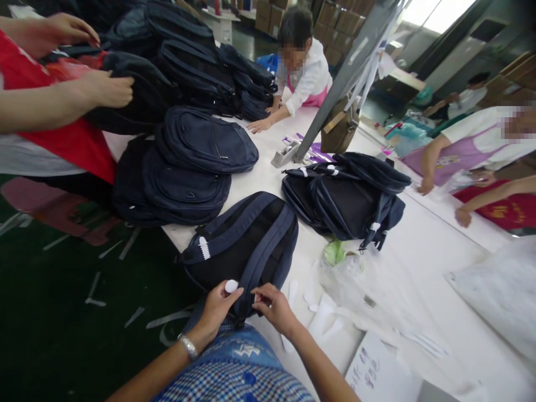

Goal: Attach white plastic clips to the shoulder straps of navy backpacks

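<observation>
A dark navy backpack (247, 240) lies back-side up at the near edge of the white table (422, 251), its shoulder straps towards me. My left hand (218, 307) is closed at the pack's near end and pinches a small white round piece (231, 286) between thumb and finger. My right hand (272, 304) is closed in a pinch on the lower end of the pack's strap, right beside the left hand. A bracelet sits on my left wrist.
A second navy backpack (347, 195) lies mid-table, and several more are stacked at the left (188, 162). A grey metal post (335, 89) rises from the table. White paper scraps (322, 312) and a plastic bag (498, 290) lie at right. Other people work around the table.
</observation>
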